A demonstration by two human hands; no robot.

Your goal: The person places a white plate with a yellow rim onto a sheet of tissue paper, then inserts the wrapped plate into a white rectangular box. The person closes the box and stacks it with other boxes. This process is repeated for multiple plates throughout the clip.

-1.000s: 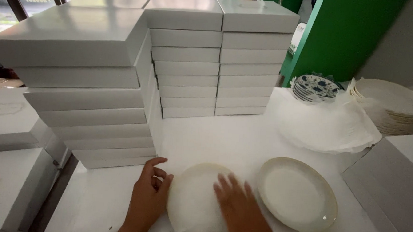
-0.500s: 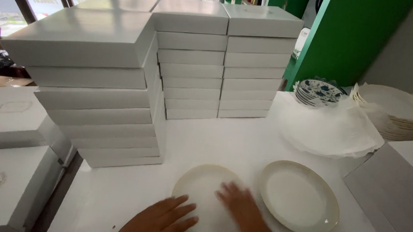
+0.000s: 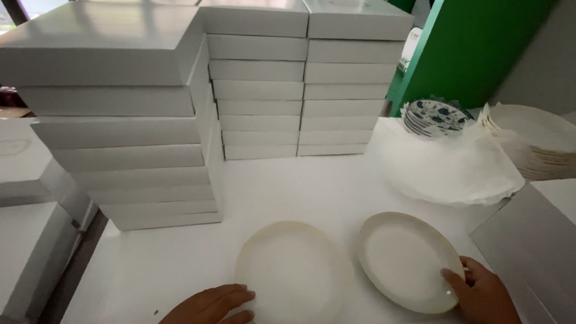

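- My left hand (image 3: 209, 309): flat, fingers spread, resting on the paper-covered round white plate (image 3: 293, 277), holding nothing.
- My right hand (image 3: 487, 304): fingers pinching the rim of the bare round white ceramic plate (image 3: 406, 260), just right of the covered one.

A white table (image 3: 339, 191) stands before a green wall panel (image 3: 477, 53), with daylit windows (image 3: 20, 3) behind.
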